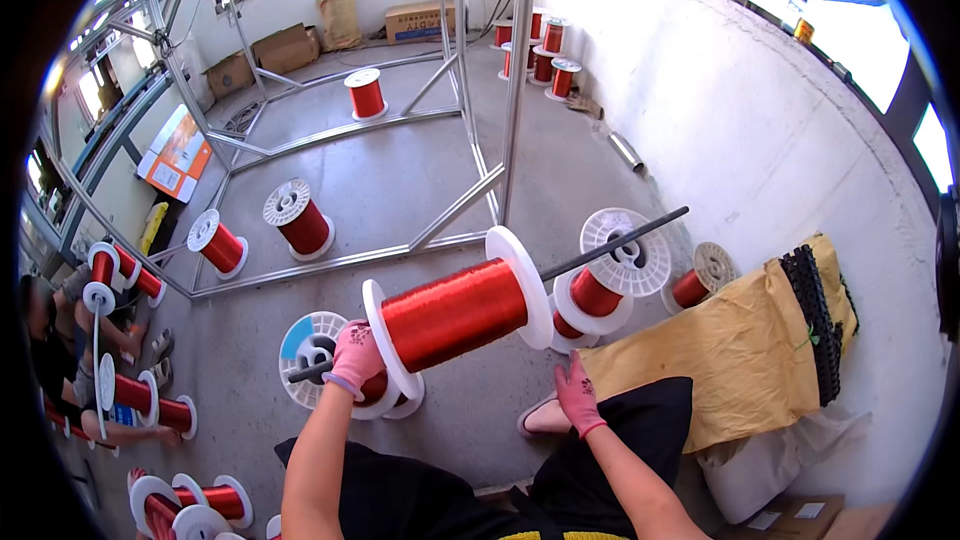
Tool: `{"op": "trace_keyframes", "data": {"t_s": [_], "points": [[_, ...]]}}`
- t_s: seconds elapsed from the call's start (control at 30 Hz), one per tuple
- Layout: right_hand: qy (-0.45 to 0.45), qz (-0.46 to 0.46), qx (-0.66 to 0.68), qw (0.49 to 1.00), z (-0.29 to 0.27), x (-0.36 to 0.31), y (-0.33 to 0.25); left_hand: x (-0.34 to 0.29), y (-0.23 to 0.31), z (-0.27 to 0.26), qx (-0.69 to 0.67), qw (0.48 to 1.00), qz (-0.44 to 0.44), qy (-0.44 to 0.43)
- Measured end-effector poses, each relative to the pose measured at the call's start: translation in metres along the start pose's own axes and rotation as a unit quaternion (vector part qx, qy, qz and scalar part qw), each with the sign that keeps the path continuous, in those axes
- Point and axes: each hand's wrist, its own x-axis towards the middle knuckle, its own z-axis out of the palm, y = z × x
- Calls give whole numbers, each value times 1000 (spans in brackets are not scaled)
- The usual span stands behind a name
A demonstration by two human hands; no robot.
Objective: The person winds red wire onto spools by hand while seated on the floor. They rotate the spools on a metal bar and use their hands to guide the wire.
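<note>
A large white-flanged spool of red wire (455,315) sits tilted on a long dark rod (640,232) in front of me. My left hand (357,358), in a pink glove, is closed at the spool's left flange; its fingertips are partly hidden there. Below the right flange, apart from the spool, my right hand (577,397) is raised over my leg with its gloved fingers stretched out and nothing visible in them. The rod's ends lie over a left spool stack (300,345) and a right spool stack (597,292).
An aluminium frame (350,265) stands ahead with several red spools (303,225) on the floor around it. To the right, yellow sacking (700,365) lies beside the white wall (720,140). A co-worker (65,340) sits at the far left among more spools.
</note>
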Motion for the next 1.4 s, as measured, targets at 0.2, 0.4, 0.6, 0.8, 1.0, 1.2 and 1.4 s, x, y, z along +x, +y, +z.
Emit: {"op": "trace_keyframes", "data": {"t_s": [0.2, 0.4, 0.6, 0.8, 1.0, 1.2, 1.4], "points": [[26, -7, 93, 995, -17, 0, -39, 1, -4, 12, 23, 997, 29, 64], [89, -172, 234, 953, -69, 70, -175, 2, -5, 22, 1, 991, 32, 128], [-42, -139, -3, 989, -82, 105, -274, 4, -9, 18, 2, 985, 60, 164], [99, -257, 148, 950, -30, 36, -141, -5, -5, 22, -19, 988, 68, 139], [-7, -113, -253, 961, -4, -49, -32, -13, 4, -2, -2, 995, 54, 81], [70, -156, -135, 976, 19, 8, -9, 0, -8, 23, 6, 989, 51, 136], [94, -97, -108, 985, 24, -10, 24, 8, -13, 40, -14, 988, 33, 153]]}}
